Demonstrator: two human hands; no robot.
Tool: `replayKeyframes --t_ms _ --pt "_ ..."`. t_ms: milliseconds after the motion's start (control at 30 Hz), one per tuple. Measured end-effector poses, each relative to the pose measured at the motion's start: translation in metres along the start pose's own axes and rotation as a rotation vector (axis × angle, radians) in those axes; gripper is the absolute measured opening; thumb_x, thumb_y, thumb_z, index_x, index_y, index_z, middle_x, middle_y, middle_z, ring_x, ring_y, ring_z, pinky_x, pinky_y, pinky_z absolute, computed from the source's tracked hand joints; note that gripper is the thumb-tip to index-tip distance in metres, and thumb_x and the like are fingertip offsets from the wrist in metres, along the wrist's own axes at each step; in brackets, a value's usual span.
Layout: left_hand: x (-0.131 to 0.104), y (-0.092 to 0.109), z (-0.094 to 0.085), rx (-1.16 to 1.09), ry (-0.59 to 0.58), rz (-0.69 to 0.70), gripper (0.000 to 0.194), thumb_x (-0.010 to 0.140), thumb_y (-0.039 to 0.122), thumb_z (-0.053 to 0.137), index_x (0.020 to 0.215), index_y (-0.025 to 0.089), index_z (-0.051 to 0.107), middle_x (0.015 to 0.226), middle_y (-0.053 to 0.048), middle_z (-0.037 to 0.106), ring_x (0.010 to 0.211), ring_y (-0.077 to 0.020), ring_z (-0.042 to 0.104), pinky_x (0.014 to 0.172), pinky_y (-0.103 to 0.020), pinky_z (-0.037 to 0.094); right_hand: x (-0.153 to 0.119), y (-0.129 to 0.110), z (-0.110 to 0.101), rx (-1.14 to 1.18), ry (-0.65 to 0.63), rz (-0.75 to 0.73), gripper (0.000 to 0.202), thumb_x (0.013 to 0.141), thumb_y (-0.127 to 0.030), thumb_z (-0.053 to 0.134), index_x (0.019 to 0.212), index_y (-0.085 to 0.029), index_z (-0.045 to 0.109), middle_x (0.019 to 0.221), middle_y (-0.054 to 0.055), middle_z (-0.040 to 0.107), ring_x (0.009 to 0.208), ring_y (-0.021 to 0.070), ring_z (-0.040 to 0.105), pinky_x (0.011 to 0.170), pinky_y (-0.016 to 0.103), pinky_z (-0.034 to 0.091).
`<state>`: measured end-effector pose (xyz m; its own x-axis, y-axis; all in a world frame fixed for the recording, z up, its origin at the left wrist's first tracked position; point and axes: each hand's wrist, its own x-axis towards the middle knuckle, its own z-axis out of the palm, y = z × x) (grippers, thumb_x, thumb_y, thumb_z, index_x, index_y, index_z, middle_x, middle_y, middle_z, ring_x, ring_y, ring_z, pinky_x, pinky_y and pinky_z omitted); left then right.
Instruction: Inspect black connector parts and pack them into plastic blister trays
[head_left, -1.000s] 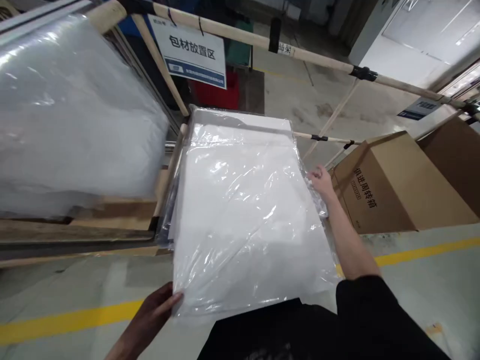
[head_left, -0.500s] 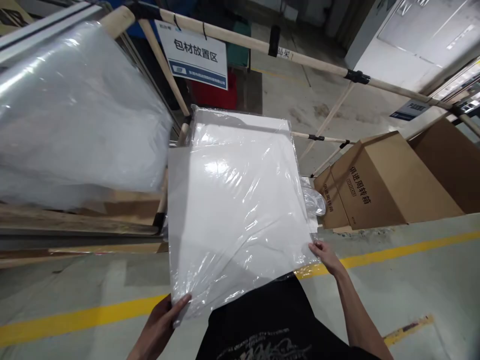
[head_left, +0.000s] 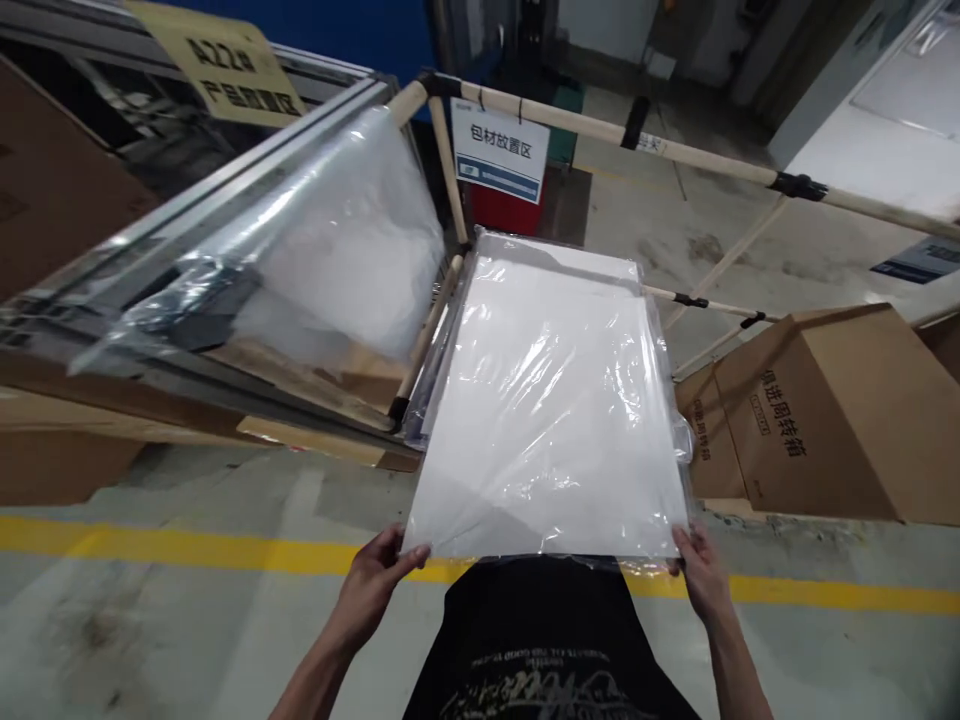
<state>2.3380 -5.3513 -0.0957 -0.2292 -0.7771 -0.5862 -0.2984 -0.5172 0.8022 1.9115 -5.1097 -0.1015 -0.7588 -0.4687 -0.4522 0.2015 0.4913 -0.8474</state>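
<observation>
Left hand (head_left: 369, 582) and right hand (head_left: 705, 577), set wide apart: each clamped on near corner of plastic-covered white sheet (head_left: 555, 420), likely for flatness; sheet's far end near rack's far rail (head_left: 709, 160).

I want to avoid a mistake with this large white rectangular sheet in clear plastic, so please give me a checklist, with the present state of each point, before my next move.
1. Left hand grips the near left corner of the large white rectangular sheet: ok.
2. Right hand grips the near right corner: ok.
3. Clear plastic film lies smooth over the sheet: not ok, it shows creases.
4. Right hand is apart from the brown cardboard box with black print: ok.
5. Sheet is well supported from below: cannot tell, its underside is hidden.
</observation>
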Motion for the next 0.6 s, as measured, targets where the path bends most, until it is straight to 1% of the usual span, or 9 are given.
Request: replayKeyframes --t_ms 100,200,267,333,367,433,467,533,600 --pt "0.002 0.037 -0.003 -0.058 -0.034 0.165 0.044 0.071 0.054 0.090 0.087 0.017 0.074 0.078 -0.005 0.067 0.075 -0.0208 0.061 0.070 -0.031 0.053 0.011 -0.036 -0.008 -0.042 0.146 -0.146 0.058 0.069 -0.073 0.085 0.083 -0.021 0.065 0.062 -0.005 0.053 0.045 0.0106 0.049 0.042 0.025 0.046" --pt "0.012 0.077 -0.006 -0.028 -0.009 0.357 0.035 0.073 0.045 0.091 0.083 0.017 0.073 0.072 -0.002 0.064 0.069 -0.0171 0.058 0.065 -0.028 0.050 0.030 -0.072 -0.009 -0.058 0.179 -0.233 0.057 0.071 -0.072 0.084 0.087 -0.020 0.067 0.061 -0.006 0.052 0.045 0.0099 0.048 0.042 0.024 0.044" --pt "0.029 0.100 -0.004 -0.011 -0.010 0.419 0.034 0.072 0.041 0.092 0.082 0.017 0.070 0.068 0.000 0.060 0.064 -0.0140 0.054 0.060 -0.025 0.046 0.048 -0.093 0.001 -0.039 0.153 -0.255 0.054 0.073 -0.070 0.082 0.088 -0.020 0.065 0.061 -0.007 0.050 0.046 0.0093 0.046 0.041 0.023 0.042" --pt "0.056 0.115 0.003 -0.070 -0.027 0.376 0.038 0.068 0.039 0.091 0.081 0.017 0.064 0.066 0.003 0.056 0.059 -0.0103 0.049 0.055 -0.023 0.042 0.070 -0.107 0.019 -0.066 0.123 -0.245 0.051 0.077 -0.068 0.076 0.087 -0.021 0.060 0.061 -0.008 0.047 0.046 0.0092 0.043 0.041 0.023 0.038" --pt "0.072 0.119 0.008 -0.099 -0.016 0.318 0.041 0.066 0.038 0.091 0.082 0.017 0.059 0.067 0.004 0.055 0.057 -0.0087 0.048 0.054 -0.022 0.040 0.082 -0.112 0.030 -0.137 0.108 -0.228 0.046 0.082 -0.065 0.071 0.087 -0.022 0.057 0.063 -0.008 0.047 0.047 0.0092 0.042 0.041 0.023 0.037" --pt "0.106 0.118 0.019 -0.096 0.039 0.189 0.046 0.064 0.033 0.088 0.088 0.017 0.053 0.070 0.006 0.055 0.057 -0.0066 0.047 0.056 -0.021 0.039 0.109 -0.114 0.048 -0.458 0.058 -0.192 0.032 0.096 -0.052 0.054 0.086 -0.022 0.053 0.062 -0.007 0.046 0.049 0.0106 0.044 0.048 0.024 0.041" --pt "0.121 0.115 0.025 -0.054 0.069 0.146 0.046 0.066 0.031 0.085 0.093 0.016 0.051 0.071 0.007 0.055 0.058 -0.0059 0.049 0.059 -0.021 0.041 0.122 -0.112 0.055 -0.510 0.048 -0.181 0.025 0.098 -0.044 0.054 0.086 -0.022 0.054 0.063 -0.005 0.049 0.053 0.0115 0.048 0.053 0.025 0.043" --pt "0.143 0.106 0.034 0.074 0.111 0.128 0.045 0.075 0.028 0.080 0.105 0.012 0.050 0.075 0.007 0.055 0.062 -0.0054 0.052 0.067 -0.022 0.043 0.141 -0.103 0.062 -0.594 0.049 -0.171 0.018 0.097 -0.034 0.058 0.085 -0.021 0.055 0.071 -0.001 0.058 0.066 0.0142 0.055 0.067 0.027 0.047" --pt "0.155 0.096 0.037 0.206 0.149 0.162 0.047 0.082 0.028 0.075 0.116 0.005 0.051 0.080 0.006 0.054 0.065 -0.0055 0.052 0.072 -0.025 0.044 0.149 -0.091 0.065 -0.637 0.047 -0.172 0.016 0.093 -0.032 0.065 0.085 -0.021 0.056 0.083 0.005 0.067 0.081 0.0185 0.059 0.080 0.031 0.048"
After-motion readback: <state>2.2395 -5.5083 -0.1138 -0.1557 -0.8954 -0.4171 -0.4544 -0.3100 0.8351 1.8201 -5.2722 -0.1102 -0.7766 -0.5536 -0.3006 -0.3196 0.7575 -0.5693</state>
